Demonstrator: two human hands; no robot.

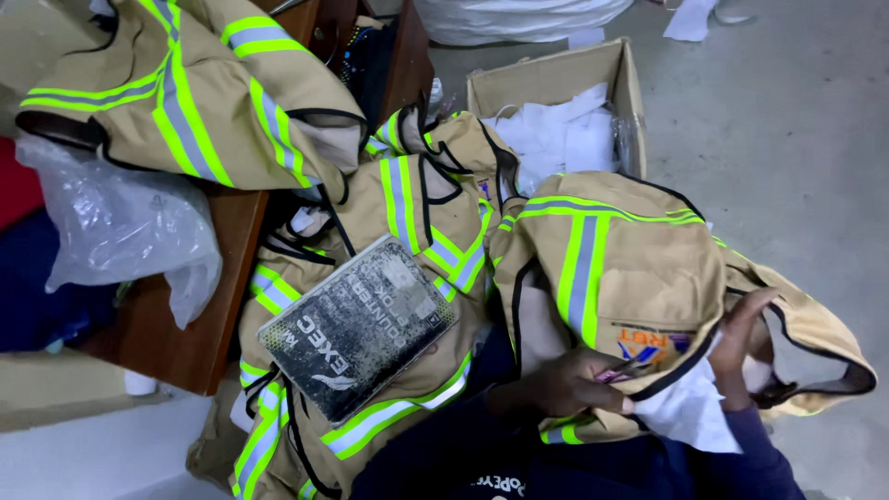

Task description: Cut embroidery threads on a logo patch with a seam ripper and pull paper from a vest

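Observation:
A tan safety vest (620, 278) with yellow and grey reflective stripes lies across my lap at the right. My left hand (569, 384) grips its lower hem, with a small dark and pink object pinched between the fingers. My right hand (745, 333) holds the vest's black-trimmed edge, next to a white paper piece (690, 407). More such vests (417, 213) are piled to the left. A worn black book (356, 324) rests on that pile.
An open cardboard box (556, 79) of white paper scraps stands behind the vests. A wooden table (199, 306) at left carries another vest (185, 88) and a clear plastic bag (120, 227). Grey concrete floor (787, 120) spreads right.

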